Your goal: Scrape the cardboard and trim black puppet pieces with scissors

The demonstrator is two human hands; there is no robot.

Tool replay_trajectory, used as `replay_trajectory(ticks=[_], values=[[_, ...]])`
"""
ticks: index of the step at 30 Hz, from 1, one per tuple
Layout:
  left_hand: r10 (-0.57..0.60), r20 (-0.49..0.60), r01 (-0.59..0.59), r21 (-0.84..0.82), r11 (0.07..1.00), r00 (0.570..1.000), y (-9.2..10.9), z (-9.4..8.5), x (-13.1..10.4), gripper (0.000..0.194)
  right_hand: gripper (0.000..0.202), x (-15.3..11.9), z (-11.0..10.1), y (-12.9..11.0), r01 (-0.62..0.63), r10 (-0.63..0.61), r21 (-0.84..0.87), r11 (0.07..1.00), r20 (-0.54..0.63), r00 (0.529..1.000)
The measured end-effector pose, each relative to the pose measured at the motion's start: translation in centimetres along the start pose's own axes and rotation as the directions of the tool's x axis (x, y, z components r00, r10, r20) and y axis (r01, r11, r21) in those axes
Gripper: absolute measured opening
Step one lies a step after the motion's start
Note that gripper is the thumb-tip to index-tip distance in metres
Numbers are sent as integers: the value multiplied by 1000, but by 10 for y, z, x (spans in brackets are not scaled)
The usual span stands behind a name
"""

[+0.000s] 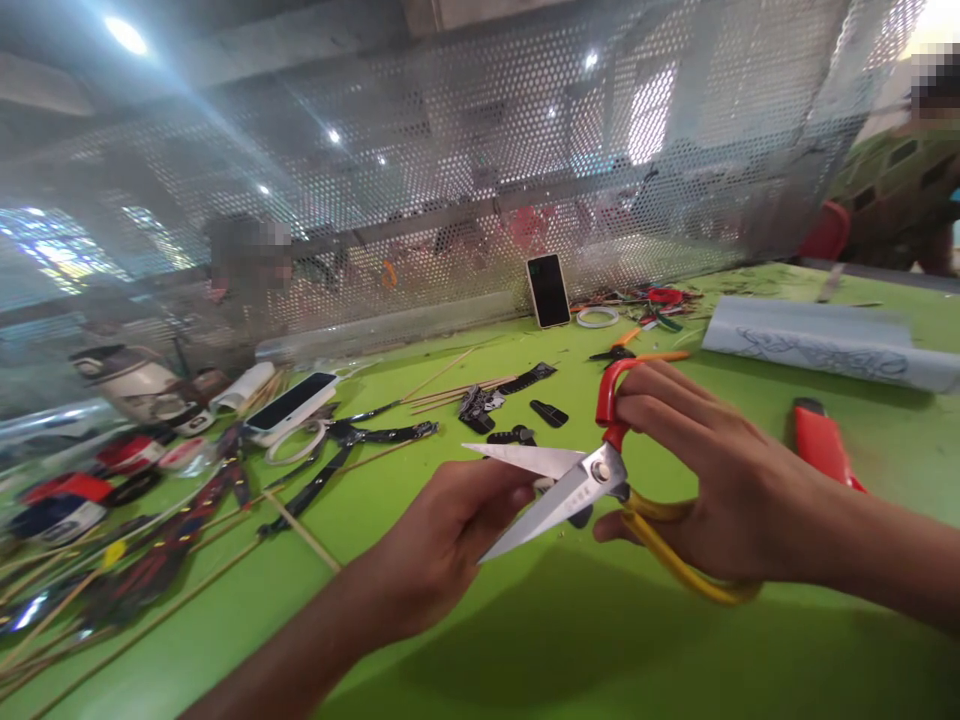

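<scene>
My right hand (pixel 720 480) grips a pair of scissors (pixel 600 472) with one red and one yellow handle. The blades are spread apart and point left, crossing in front of my left fingertips. My left hand (pixel 450 540) is closed, thumb against fingers, on a small black-and-white cutout (pixel 580 516) mostly hidden behind the blades. Just beyond lie more dark pieces: a black-and-white patterned cutout (pixel 480 405), a black strip (pixel 531 377) and a small black tab (pixel 549 413).
At left are thin sticks (pixel 304 532), dark film strips (pixel 169 545), a phone (pixel 292 405) and a tape roll (pixel 296 440). Another phone (pixel 550 292) leans against the perforated screen (pixel 450 180). A red cutter (pixel 825 445) and rolled sheet (pixel 817 340) lie right. People are beyond.
</scene>
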State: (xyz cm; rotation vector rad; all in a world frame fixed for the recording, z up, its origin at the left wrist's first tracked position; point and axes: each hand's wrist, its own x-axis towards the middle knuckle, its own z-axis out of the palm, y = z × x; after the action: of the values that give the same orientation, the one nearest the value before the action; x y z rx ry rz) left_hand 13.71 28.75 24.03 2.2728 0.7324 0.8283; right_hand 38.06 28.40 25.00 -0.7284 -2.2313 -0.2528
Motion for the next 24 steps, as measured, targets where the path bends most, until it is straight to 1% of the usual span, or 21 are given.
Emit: replay_trajectory(ticks=[4,9,14,17,21,24], values=[[9,-28,-8,12,1000,1000,1,-1,3,26,38,3,-1,0,37,-37,31,999,-20,999],[22,-30,-24,-63,998,999,1,-1,5,27,37,3,-1,0,63,-61,46,997,-47,997],[23,-17,-25,-113,993,1000,1,-1,4,28,36,3,-2,0,60,-57,51,997,-43,997],[14,-21,-16,-108,994,1000,-1,-1,3,30,36,4,-2,1,69,-66,47,997,-53,996],[-15,-37,13,-58,998,999,-3,-1,2,31,31,2,-2,1,74,-72,31,997,-60,996],[-6,-37,4,-49,999,999,-5,-2,1,29,28,0,-2,1,47,-46,22,999,-42,998]])
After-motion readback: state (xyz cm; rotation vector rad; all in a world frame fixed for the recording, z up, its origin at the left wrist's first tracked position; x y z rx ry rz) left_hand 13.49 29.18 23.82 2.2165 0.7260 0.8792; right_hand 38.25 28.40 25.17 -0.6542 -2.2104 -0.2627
